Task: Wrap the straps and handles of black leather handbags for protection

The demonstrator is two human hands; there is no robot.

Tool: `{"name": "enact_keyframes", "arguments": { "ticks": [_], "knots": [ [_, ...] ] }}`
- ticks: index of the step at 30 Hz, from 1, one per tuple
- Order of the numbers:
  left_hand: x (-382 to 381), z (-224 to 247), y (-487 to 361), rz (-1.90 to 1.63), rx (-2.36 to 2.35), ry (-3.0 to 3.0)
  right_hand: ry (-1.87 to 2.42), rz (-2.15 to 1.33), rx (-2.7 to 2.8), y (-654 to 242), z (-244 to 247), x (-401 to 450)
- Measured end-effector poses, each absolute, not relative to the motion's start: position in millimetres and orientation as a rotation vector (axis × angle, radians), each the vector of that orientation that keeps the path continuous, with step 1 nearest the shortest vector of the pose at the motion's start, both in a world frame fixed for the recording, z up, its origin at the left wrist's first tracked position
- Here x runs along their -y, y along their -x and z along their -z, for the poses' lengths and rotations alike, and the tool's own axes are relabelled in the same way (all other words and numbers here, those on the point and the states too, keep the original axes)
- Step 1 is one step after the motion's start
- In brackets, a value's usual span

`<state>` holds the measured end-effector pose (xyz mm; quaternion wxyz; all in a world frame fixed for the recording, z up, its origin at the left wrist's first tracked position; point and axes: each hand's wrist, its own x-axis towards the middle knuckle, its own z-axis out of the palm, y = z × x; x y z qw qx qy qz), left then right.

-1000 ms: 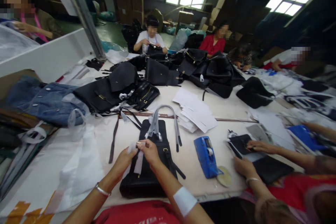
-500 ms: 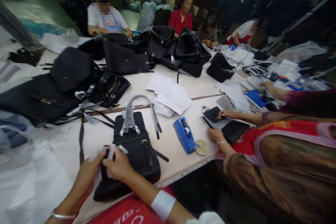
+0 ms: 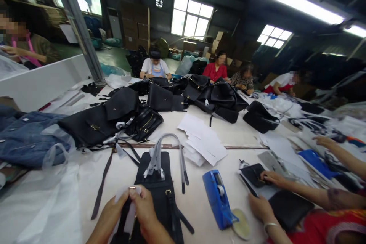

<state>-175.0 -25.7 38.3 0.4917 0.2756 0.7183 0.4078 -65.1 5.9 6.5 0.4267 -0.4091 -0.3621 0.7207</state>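
Observation:
A black leather backpack [image 3: 153, 171] lies on the table in front of me, its looped handle [image 3: 160, 141] covered in greyish wrapping. My left hand [image 3: 116, 207] pinches a black buckle strap [image 3: 126, 213] on the backpack's left side. From the other side my right hand [image 3: 144, 206] grips the same strap, with the thumbs close together. A gold-coloured buckle [image 3: 132, 188] shows above the fingertips. White paper [image 3: 121, 192] sticks out around the strap. A second buckle [image 3: 168, 192] lies on the bag to the right of my hands.
A blue tape dispenser [image 3: 217, 198] and a round yellowish disc [image 3: 241, 223] stand to the right. White sheets [image 3: 203, 141] lie ahead. Black bags [image 3: 114, 110] are piled farther back. At right, a co-worker's hands [image 3: 260, 206] hold a black bag. Clear plastic [image 3: 42, 198] lies left.
My view has tilted up, so the table sits lower and windows and lamps show. Both hands remain on the strap, with the fingertips closer together at the buckle.

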Motion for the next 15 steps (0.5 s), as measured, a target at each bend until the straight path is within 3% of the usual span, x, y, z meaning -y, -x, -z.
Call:
{"name": "enact_keyframes", "arguments": {
  "ticks": [7,15],
  "knots": [
    [21,-43,185,-0.990,-1.449,-0.762,1.029,-1.990,0.744,60,-5,-20],
    [35,-40,181,-1.096,-1.402,-0.790,1.148,-1.688,1.114,67,-4,-9]
  ]
}}
